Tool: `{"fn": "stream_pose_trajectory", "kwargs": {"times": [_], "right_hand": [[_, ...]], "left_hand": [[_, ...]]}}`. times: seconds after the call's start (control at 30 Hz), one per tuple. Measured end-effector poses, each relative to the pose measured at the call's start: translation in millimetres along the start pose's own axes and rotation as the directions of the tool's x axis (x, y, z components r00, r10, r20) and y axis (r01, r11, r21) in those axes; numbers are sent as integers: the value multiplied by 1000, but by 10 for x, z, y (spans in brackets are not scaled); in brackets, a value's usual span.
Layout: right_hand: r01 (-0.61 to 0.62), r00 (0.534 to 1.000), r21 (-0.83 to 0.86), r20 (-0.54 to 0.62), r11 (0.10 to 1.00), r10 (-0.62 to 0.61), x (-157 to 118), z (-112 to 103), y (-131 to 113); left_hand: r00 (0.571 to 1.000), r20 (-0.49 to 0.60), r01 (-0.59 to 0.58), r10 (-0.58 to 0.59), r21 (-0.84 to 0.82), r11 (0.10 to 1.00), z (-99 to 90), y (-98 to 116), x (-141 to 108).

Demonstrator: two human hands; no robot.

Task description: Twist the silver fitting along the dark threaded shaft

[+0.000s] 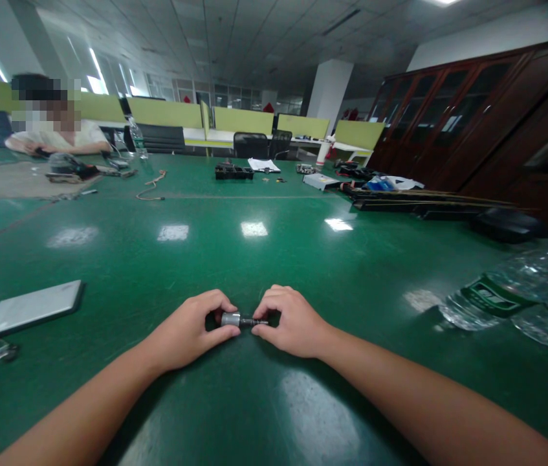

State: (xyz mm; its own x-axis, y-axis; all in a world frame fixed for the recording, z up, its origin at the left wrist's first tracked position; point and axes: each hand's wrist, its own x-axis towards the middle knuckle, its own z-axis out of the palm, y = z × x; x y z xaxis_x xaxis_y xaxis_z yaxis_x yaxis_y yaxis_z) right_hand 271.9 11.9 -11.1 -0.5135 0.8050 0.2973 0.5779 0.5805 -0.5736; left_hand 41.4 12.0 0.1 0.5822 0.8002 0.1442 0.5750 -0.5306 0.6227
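Observation:
A small metal cylindrical part with a thin dark shaft [231, 319] lies sideways just above or on the green table [254, 259], between my two hands. My left hand [189, 329] pinches its thicker silver end between thumb and fingers. The thin, stepped end points right, where my right hand [290, 321] holds it between thumb and forefinger. Both hands are low and close to the tabletop.
At left lies a flat silver device [31, 309] with a cable and a small metal piece [6, 351]. Clear plastic bottles [492, 301] lie at right. Farther back are a rope [152, 186], a black tray [233, 171], dark strips [409, 202] and a seated person [60, 133].

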Motion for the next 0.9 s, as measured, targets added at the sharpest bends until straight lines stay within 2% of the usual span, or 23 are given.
{"fn": "stream_pose_trajectory", "kwargs": {"times": [0.47,0.77,0.9], "right_hand": [[-24,1000,39,1,999,24,7,0,57],[-9,1000,21,10,1000,8,3,-23,41],[-60,998,-9,-3,998,60,4,-40,60]], "left_hand": [[1000,-3,22,-22,11,1000,-5,14,14],[1000,-22,-19,20,53,998,1,-8,-4],[999,-34,9,-7,61,998,-6,-3,2]]}}
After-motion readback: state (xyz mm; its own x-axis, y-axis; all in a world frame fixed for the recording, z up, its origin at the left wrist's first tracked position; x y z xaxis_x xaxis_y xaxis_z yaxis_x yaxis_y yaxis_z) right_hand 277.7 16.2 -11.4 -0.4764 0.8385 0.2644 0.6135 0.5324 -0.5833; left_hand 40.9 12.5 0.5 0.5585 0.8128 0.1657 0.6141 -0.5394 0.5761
